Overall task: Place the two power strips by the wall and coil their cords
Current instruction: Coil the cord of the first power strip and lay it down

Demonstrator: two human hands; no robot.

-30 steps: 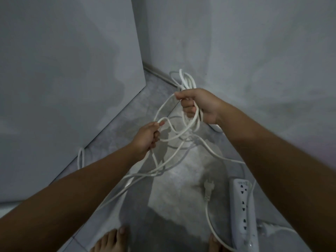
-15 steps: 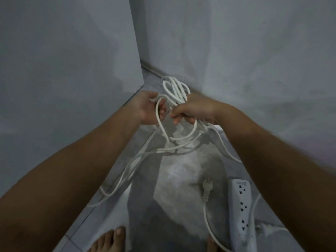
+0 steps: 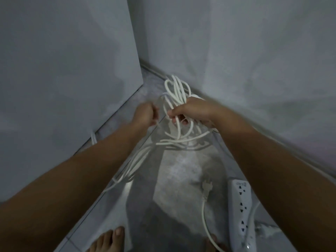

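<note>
My right hand grips a bundle of white cord loops held up above the floor near the corner. Just left of it, my left hand is closed on a strand of the same cord, which trails down and left across the floor. A white power strip lies on the floor at the lower right beside my right forearm, along the right wall. Its plug and cord lie loose to its left. The second power strip is hidden.
Grey walls meet in a corner ahead; the left wall panel and right wall leave a narrow strip of grey floor. My bare feet stand at the bottom edge. Another plug lies right of the strip.
My left hand rose from lower down to beside my right hand, feeding another length of cord into the bundle. The slack on the floor has shortened.
</note>
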